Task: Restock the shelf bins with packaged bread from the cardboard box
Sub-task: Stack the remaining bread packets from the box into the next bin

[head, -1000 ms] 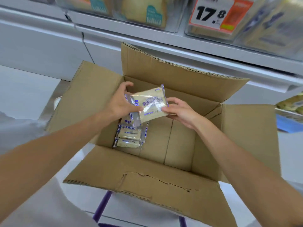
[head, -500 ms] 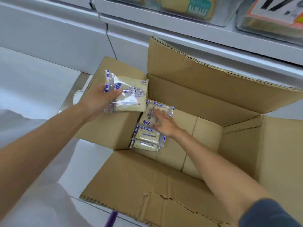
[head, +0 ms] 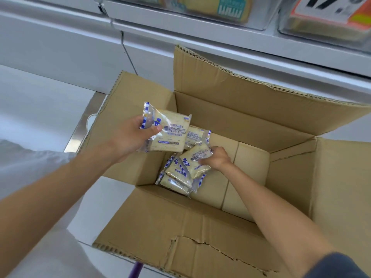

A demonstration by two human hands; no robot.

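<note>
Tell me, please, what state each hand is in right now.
Left hand: grips a bread packet.
Right hand: grips a second packet inside the box.

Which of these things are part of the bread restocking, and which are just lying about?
Part of the job:
- cardboard box
- bread packet, held by the left hand
- second packet, gripped by the right hand inside the box
- remaining packets in the box
- shelf bins

Just lying about:
- orange price tag
- purple bar below the box
- white cord loop
</note>
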